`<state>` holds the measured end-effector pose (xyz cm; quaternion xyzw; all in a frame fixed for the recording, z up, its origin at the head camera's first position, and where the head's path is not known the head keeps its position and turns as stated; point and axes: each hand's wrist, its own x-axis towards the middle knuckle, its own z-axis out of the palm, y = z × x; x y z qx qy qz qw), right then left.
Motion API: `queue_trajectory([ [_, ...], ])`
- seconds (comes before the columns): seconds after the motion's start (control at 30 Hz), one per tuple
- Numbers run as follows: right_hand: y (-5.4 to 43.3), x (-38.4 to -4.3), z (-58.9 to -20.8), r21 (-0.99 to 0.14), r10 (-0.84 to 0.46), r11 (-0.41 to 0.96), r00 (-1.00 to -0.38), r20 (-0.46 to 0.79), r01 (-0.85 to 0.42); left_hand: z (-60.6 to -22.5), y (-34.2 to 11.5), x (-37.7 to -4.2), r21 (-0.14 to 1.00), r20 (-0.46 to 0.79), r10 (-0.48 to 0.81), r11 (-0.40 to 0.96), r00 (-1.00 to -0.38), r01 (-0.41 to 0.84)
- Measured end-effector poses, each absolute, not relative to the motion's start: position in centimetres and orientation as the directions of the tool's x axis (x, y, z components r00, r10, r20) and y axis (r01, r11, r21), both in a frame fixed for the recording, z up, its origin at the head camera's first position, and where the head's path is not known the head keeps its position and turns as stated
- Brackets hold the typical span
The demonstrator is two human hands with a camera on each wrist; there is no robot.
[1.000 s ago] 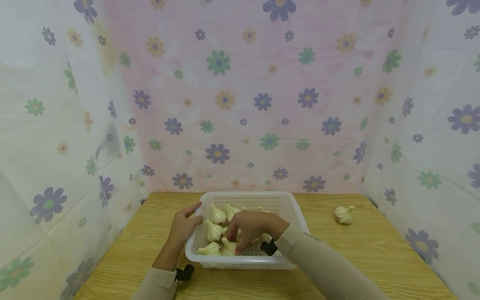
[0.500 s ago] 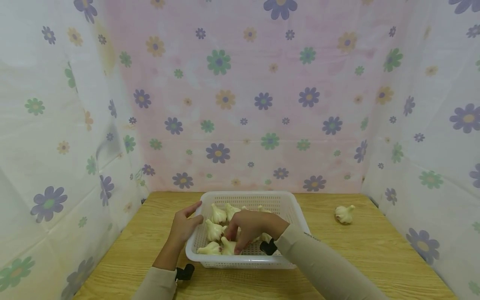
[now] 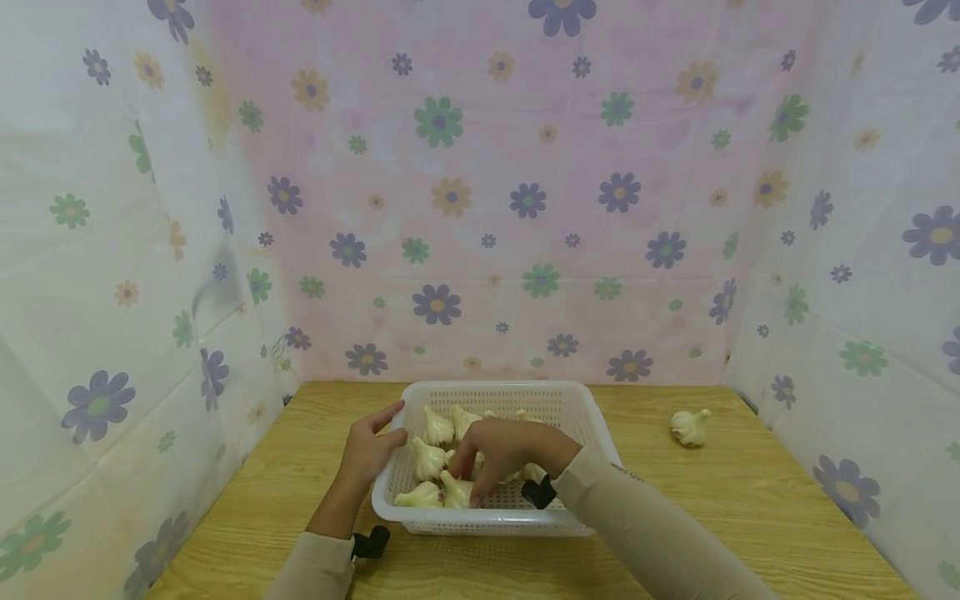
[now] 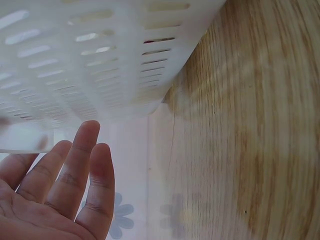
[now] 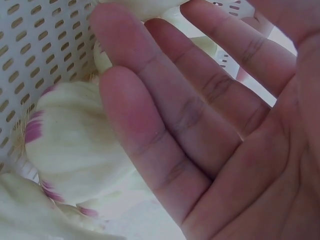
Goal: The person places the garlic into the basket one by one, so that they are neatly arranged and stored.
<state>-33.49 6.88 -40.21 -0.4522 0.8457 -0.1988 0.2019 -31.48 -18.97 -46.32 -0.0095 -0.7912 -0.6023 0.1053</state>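
A white perforated plastic basket (image 3: 510,518) stands on the table with several pale garlic bulbs (image 3: 429,460) inside. My left hand (image 3: 367,450) holds its left rim, thumb over the edge. In the left wrist view, the fingers (image 4: 85,150) lie along the outside of the basket wall (image 4: 100,50). Reaching down into the basket, my right hand (image 3: 504,454) pinches a garlic bulb (image 3: 456,490) near the front wall between thumb and index finger. Its other fingers (image 5: 135,105) stretch beside a purple-marked bulb (image 5: 75,140) in the right wrist view. The right hand hides some bulbs behind it.
One loose garlic bulb (image 3: 689,427) lies on the wooden table (image 3: 712,508), right of the basket. Flower-patterned cloth (image 3: 525,275) walls the table in at the back and on both sides. A black wrist mount (image 3: 371,543) sits on each forearm.
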Motion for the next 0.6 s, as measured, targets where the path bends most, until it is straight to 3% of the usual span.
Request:
queue_trajectory([
  [0.23,7.4,-33.5,-39.8,-0.492,-0.837,0.525,-0.526,-0.151,-0.694,-46.4,-19.0,-31.6,0.955,0.171,-0.109,0.264,-0.979,0.137],
  [0.6,9.4,-33.9,-39.1,-0.544,-0.821,0.527,-0.556,-0.128,-0.652,-46.5,-19.1,-31.8,0.950,0.180,-0.103,0.275,-0.978,0.146],
])
